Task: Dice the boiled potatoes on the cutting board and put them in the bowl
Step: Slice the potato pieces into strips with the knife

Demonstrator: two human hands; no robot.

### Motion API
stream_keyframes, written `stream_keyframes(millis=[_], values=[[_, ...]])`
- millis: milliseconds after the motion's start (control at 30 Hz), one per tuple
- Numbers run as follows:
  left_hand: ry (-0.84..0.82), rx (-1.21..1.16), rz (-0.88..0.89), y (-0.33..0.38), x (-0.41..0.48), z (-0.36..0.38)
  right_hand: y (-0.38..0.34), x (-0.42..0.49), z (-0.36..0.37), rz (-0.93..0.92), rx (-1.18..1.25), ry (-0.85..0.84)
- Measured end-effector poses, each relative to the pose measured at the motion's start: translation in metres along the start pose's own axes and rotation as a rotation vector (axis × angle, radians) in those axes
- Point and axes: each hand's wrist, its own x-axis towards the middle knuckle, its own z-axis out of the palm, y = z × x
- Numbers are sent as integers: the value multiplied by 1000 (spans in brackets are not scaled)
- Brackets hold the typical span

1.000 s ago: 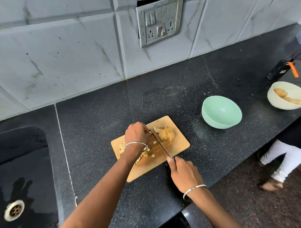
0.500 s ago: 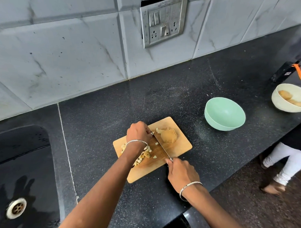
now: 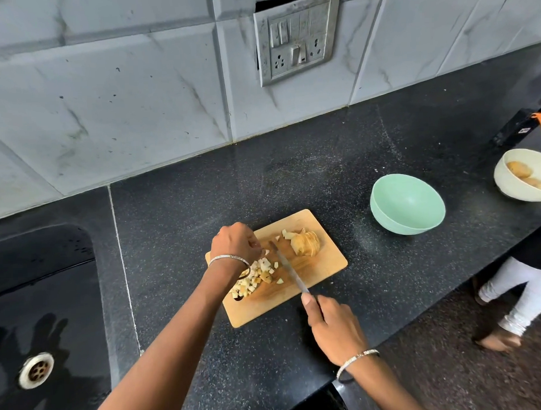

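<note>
A wooden cutting board [image 3: 322,269] lies on the black counter. A sliced potato piece [image 3: 306,243] sits at its far right part. A heap of small potato dice [image 3: 255,277] lies at its left, partly under my left wrist. My right hand [image 3: 333,327] grips the handle of a knife [image 3: 288,270], whose blade lies across the board between dice and slices. My left hand [image 3: 235,243] hovers with curled fingers over the dice near the blade tip; what its fingertips touch is hidden. An empty mint-green bowl [image 3: 407,203] stands to the right of the board.
A cream bowl [image 3: 521,177] with whole potatoes stands at the far right edge, a black device with an orange tab [image 3: 521,128] behind it. A black sink [image 3: 37,320] lies at the left. Another person's legs [image 3: 517,297] stand on the floor at right.
The knife blade and my left hand have shifted left, away from the sliced potato, toward the heap of dice. The sliced piece now stands free of both.
</note>
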Motion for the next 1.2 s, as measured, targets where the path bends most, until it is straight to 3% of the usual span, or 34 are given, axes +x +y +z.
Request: stream_keyframes(millis=[133,267,433,700,1033,1200], values=[[27,-18,-17,6,0,-2,-9,13,-6,19,-99,115],[71,-43,-13,12,-2,-1,-16,17,-6,23,-204,123],[143,-43,85,11,3,2,-9,11,-5,-22,-134,29],[17,58,229,15,14,18,3,10,-19,20,-95,121],[86,234,305,4,4,26,24,33,-32,-15,37,189],[119,27,304,10,6,28,25,35,-26,-16,82,185]])
